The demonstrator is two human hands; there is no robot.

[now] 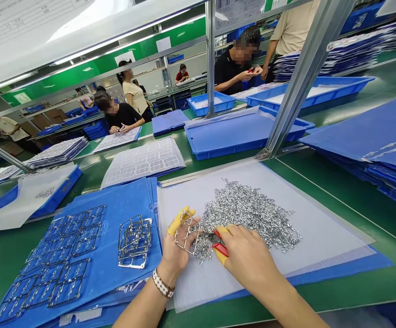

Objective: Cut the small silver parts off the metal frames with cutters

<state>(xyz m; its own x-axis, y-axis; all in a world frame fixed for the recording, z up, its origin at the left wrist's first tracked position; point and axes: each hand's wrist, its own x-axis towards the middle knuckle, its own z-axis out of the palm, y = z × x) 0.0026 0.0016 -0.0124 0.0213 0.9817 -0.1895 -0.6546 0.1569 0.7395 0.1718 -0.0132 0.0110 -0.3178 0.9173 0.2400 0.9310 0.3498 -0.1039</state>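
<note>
The head camera is all I have from my remote seat, and it looks down on a green bench. The left hand (175,255) is closed narrow, pinching a metal lattice frame (186,232), with yellow finger cots (177,221) on its fingers and a beaded bracelet (163,282) at the wrist. The right hand (249,257) is wrapped around red-handled cutters (221,249), their tips just beside the frame (from here I can't tell whether they touch it). A heap of small silver metal pieces (246,214) lies right past both hands on a white plastic sheet (321,237), which sits on a blue backing sheet (362,266) near the tabletop's front edge. Toward the tabletop's left edge, a blue folder (82,218) carries flat lattice frames (61,259) and a tangled stack of frames (134,241). Past the sheet's far edge sits a blue tray (239,136), and co-workers (121,114) sit at the benches beyond.
</note>
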